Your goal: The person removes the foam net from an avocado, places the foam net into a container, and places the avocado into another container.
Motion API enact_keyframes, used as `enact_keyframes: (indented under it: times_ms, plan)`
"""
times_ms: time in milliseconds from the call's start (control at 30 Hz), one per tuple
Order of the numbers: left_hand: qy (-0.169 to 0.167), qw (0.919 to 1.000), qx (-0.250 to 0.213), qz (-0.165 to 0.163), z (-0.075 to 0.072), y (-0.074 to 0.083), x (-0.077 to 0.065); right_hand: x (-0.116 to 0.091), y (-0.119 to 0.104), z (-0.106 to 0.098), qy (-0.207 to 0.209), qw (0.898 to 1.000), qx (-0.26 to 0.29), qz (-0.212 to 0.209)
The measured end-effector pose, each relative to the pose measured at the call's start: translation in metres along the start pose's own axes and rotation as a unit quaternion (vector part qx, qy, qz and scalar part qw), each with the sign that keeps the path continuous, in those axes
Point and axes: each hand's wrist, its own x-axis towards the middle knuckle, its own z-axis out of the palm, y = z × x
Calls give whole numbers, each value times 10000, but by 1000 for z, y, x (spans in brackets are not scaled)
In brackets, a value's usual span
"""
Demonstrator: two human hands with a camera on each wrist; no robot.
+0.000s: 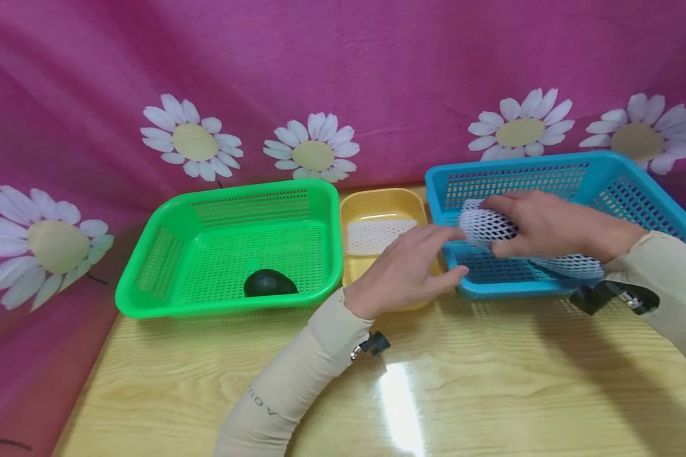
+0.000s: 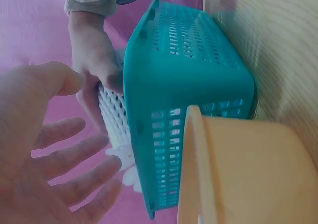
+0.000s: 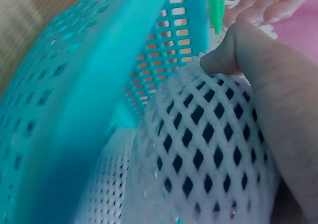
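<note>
My right hand (image 1: 560, 222) grips a dark fruit, likely an avocado, in a white foam net (image 1: 483, 225) over the blue basket (image 1: 509, 291). The right wrist view shows the thumb pressed on the net (image 3: 198, 134), with dark showing through its holes. My left hand (image 1: 406, 270) reaches over the yellow tray (image 1: 385, 198) with fingers spread, near the netted fruit but apart from it. A second netted piece (image 1: 574, 266) lies in the blue basket, partly hidden under my right hand. A bare dark avocado (image 1: 269, 284) lies in the green basket (image 1: 206, 311).
An empty-looking flattened foam net (image 1: 377, 236) lies in the yellow tray, which stands between the two baskets. The baskets rest on a wooden table (image 1: 491, 381). Behind them hangs a pink cloth (image 1: 400, 82) with white flowers.
</note>
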Motion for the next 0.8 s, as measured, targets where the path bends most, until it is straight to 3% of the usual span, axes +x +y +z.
enact_keyframes:
  times_ms: [333, 800]
  plan:
    - [311, 9992, 244, 56, -10, -6, -11, 10, -19, -9, 280, 9993, -3, -239]
    - [536, 9984, 56, -147, -21, -17, -39, 12, -44, -18, 586, 9973, 134, -431]
